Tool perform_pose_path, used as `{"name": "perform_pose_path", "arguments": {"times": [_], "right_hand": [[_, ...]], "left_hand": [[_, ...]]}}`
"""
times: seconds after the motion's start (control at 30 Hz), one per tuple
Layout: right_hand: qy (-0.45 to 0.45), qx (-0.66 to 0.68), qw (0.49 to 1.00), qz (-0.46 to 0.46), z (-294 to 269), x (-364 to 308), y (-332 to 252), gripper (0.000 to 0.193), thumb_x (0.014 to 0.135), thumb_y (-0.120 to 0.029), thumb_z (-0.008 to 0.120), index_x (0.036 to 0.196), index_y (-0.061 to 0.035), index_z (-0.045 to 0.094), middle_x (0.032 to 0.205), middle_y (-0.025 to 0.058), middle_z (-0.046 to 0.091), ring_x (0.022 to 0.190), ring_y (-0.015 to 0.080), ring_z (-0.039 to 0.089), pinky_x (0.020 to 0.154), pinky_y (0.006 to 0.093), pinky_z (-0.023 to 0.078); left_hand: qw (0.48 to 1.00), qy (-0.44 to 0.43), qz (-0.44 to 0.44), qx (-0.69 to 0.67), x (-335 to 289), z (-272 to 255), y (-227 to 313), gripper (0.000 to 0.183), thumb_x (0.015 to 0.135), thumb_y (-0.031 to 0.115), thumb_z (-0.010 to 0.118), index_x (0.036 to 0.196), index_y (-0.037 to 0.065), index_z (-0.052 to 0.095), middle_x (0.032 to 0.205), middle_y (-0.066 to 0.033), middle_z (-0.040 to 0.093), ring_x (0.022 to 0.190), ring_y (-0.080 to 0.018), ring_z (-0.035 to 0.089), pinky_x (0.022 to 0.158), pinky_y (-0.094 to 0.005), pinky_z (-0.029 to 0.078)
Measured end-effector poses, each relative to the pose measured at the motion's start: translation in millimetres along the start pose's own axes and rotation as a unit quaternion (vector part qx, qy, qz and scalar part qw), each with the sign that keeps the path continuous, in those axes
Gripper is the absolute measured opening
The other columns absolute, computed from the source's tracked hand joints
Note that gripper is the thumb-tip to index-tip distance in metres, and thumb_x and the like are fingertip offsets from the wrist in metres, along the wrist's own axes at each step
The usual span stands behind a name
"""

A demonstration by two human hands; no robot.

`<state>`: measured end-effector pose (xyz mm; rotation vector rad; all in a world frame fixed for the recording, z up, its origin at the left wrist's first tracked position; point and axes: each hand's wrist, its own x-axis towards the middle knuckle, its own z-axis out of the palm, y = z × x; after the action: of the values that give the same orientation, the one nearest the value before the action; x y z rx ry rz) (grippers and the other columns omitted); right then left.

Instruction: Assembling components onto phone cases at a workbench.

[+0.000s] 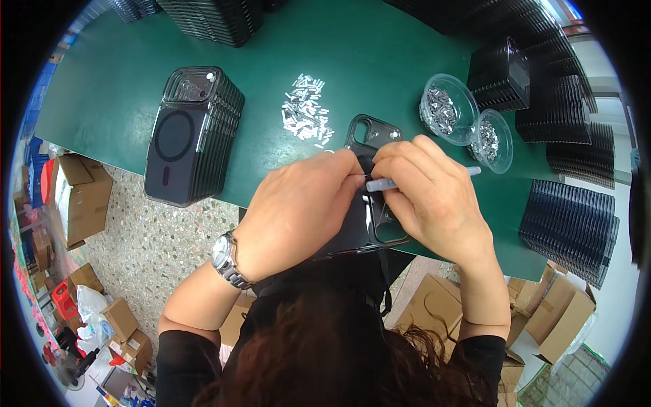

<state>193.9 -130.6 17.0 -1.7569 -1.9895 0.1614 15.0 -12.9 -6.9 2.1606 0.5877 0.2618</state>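
Both hands meet over dark phone cases at the table's near edge. My left hand [302,193] is closed, its fingertips pinched against my right fingertips; whatever lies between them is too small or hidden to make out. In my closed right hand [434,193] is a slim translucent pen-like stick [468,171], slanting across under the fingers. One phone case [389,133] shows its camera cutout just beyond the fingertips. Another phone case [349,234] sits beneath my hands, largely covered by them. Small silvery-white pieces [305,112] lie loose in a heap beyond my left hand.
To the left stands a stack of phone cases [193,136]. Two clear round tubs [466,95] hold small metallic pieces at the right. Stacked black trays [569,230] line the right edge of the green table [264,41], with cardboard boxes [85,197] on the floor.
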Motion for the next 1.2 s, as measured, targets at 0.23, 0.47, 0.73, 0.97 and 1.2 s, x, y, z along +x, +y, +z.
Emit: {"name": "perform_pose_path", "arguments": {"times": [0.23, 0.47, 0.73, 0.97, 1.2], "right_hand": [[-0.01, 0.043, 0.994, 0.102, -0.8, -4.4, -4.1, 0.016, 0.086, -0.001, 0.073, 0.098, -0.0005, 0.062, 0.089, 0.0156, 0.065, 0.082, 0.0392, 0.065, 0.067, 0.0486, 0.052], [-0.029, 0.171, 0.974, 0.146, -0.8, -11.3, -3.1, 0.012, 0.093, -0.002, 0.071, 0.104, 0.0024, 0.067, 0.09, 0.014, 0.066, 0.076, 0.0291, 0.065, 0.066, 0.0367, 0.05], [-0.074, -0.057, 0.994, 0.05, -14.6, -10.4, -19.3, 0.034, 0.09, -0.01, 0.07, 0.122, 0.0034, 0.065, 0.101, 0.0111, 0.063, 0.089, 0.0295, 0.065, 0.067, 0.0404, 0.056], [-0.078, -0.122, 0.987, 0.07, 1.8, -8.9, -23.6, 0.03, 0.089, -0.003, 0.072, 0.118, 0.0006, 0.067, 0.093, 0.0082, 0.061, 0.083, 0.0269, 0.061, 0.067, 0.039, 0.053], [-0.014, -0.106, 0.994, 0.038, 14.0, -7.8, -19.1, 0.03, 0.081, -0.003, 0.068, 0.111, 0.0007, 0.065, 0.089, 0.0071, 0.056, 0.084, 0.0226, 0.063, 0.062, 0.0354, 0.057]], "left_hand": [[0.999, 0.023, 0.02, 0.013, -0.7, 0.7, 4.2, 0.011, 0.098, 0.012, 0.069, 0.097, 0.002, 0.065, 0.086, -0.017, 0.068, 0.079, -0.0401, 0.066, 0.068, -0.0456, 0.05], [0.995, 0.038, 0.059, 0.072, -2.6, 4.8, 2.8, 0.017, 0.094, 0.015, 0.074, 0.093, 0.004, 0.062, 0.079, -0.0131, 0.065, 0.068, -0.0355, 0.065, 0.058, -0.043, 0.049], [0.983, 0.067, 0.101, 0.141, -2.8, 8.1, -0.6, 0.021, 0.093, 0.018, 0.075, 0.092, 0.008, 0.057, 0.074, -0.0095, 0.061, 0.063, -0.0342, 0.063, 0.054, -0.0456, 0.048], [0.972, 0.085, 0.104, 0.194, -2.8, 6.9, 1.6, 0.02, 0.097, 0.02, 0.072, 0.093, 0.009, 0.056, 0.072, -0.0075, 0.057, 0.064, -0.0312, 0.062, 0.055, -0.045, 0.049], [0.967, 0.103, 0.107, 0.205, -5.7, 4.2, 0.2, 0.02, 0.097, 0.02, 0.072, 0.091, 0.009, 0.056, 0.072, -0.0068, 0.056, 0.062, -0.0295, 0.061, 0.055, -0.0434, 0.048]]}}
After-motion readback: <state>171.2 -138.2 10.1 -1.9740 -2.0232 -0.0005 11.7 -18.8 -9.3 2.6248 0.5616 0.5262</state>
